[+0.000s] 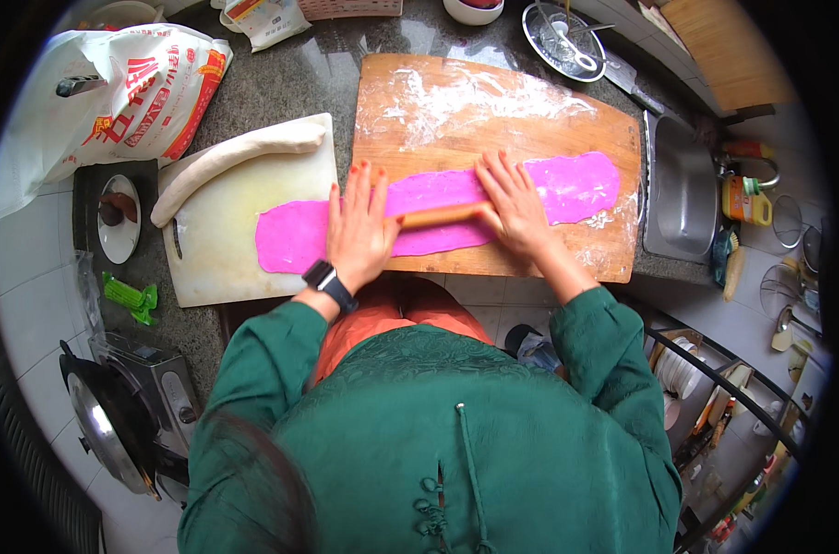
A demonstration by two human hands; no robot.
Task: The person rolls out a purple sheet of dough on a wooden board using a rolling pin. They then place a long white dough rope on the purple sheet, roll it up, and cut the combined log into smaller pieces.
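Observation:
A long flat sheet of pink dough (579, 187) lies across a floured wooden board (406, 90) and onto a white cutting board (232, 256). Across its middle rests a wooden rolling pin (439, 217). My left hand (361, 232) lies flat over the pin's left end, fingers stretched forward. Over the right end is my right hand (513, 201), palm down, its thumb along the pin. Neither hand is closed around the pin. A thick roll of white dough (232, 163) lies curved on the white board, left of my left hand.
At the left are a flour bag (142, 97), a plate (137, 239), a green packet (130, 299) and a stove with a lidded wok (101, 429). A metal bowl (540, 45) and a cleaver (630, 79) lie behind the wooden board, and a sink (679, 187) is at right.

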